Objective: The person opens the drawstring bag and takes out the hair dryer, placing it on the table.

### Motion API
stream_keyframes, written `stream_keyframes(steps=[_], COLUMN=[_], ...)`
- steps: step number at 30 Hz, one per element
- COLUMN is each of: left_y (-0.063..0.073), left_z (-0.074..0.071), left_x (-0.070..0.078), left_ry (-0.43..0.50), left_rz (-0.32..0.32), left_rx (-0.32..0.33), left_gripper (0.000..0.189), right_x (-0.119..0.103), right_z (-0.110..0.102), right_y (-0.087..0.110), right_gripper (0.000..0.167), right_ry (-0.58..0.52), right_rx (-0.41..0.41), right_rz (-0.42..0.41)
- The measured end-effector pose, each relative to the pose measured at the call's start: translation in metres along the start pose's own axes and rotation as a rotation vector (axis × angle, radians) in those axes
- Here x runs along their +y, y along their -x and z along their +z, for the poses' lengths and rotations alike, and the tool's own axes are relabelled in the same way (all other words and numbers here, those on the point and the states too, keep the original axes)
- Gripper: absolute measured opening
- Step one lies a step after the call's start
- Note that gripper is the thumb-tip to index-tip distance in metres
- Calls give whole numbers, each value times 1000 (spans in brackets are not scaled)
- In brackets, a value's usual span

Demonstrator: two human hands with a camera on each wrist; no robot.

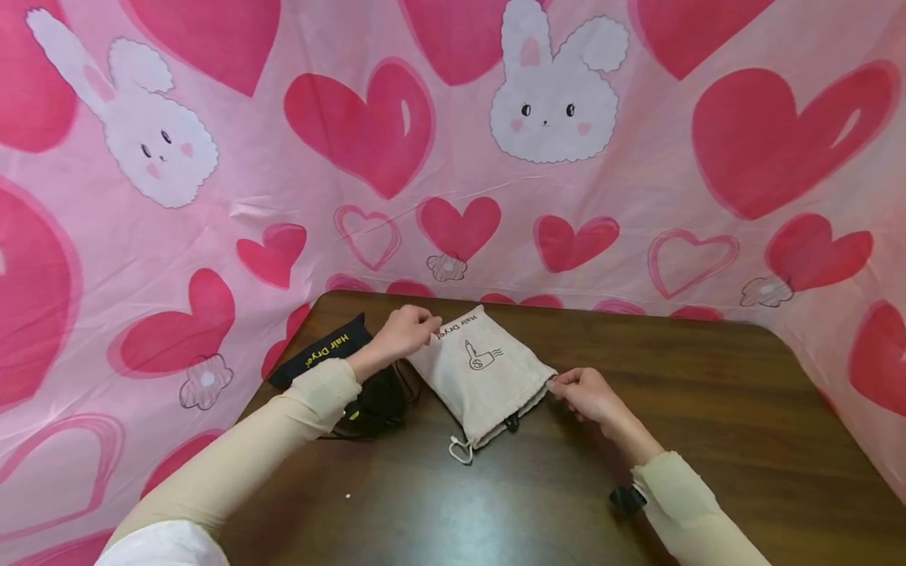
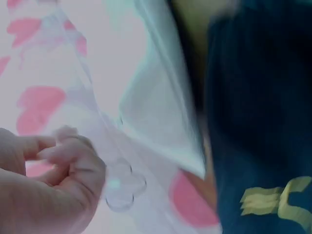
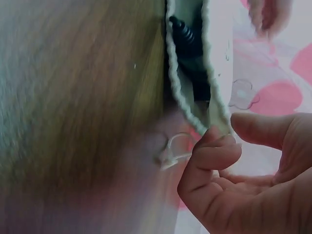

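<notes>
A cream drawstring bag (image 1: 488, 369), printed "Hair Dryer" with a dryer drawing, lies on the table with its mouth towards me. The right hand (image 1: 583, 393) pinches the right corner of that mouth between thumb and fingers. Inside the opening, the right wrist view shows something black with a ribbed cable end (image 3: 185, 36); most of it is hidden. Above the bag's far left side hovers the left hand (image 1: 403, 336), fingers loosely curled around nothing. Left of it lies a black bag (image 1: 333, 350) with yellow "Hair Dryer" lettering, partly covered by the left arm.
Both bags lie on a dark wooden table (image 1: 679, 393). A looped cord (image 1: 462, 450) trails from the cream bag's near corner. Pink heart-and-rabbit fabric (image 1: 467, 165) hangs around the back and sides. A tiny white speck (image 1: 348, 496) lies near the front.
</notes>
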State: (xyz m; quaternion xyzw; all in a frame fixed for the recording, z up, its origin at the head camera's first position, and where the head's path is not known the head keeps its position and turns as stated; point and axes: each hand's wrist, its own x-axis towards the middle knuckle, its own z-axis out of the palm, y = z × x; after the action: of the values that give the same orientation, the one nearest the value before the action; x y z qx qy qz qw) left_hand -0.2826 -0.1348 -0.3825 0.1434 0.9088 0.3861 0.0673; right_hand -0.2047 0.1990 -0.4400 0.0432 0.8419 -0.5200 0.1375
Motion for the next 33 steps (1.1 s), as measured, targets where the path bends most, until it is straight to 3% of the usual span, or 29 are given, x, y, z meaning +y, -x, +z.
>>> stream_keyframes(steps=[4,11,20,27,33], left_y=[-29,-60,-80,-84,-131], left_z=[-9,0,13,15,34], left_x=[-6,-18,-33,-37,-100], left_ry=[-148,-314,-265,-277,-350], left_rz=[40,34,-55,-46,-22], left_rx=[0,-32,-98,-112,-101], left_gripper=[41,41,51,48,49], right_x=[-2,-1,-3,-7,-9], right_z=[7,26,42,45,48], right_y=[7,8,7,5,2], right_gripper=[22,9,16,19,22], right_ry=[36,139,287,316,334], right_rx=[-46,-123,-105,-98,-96], right_rz=[-38,-79,-111,-82,-95])
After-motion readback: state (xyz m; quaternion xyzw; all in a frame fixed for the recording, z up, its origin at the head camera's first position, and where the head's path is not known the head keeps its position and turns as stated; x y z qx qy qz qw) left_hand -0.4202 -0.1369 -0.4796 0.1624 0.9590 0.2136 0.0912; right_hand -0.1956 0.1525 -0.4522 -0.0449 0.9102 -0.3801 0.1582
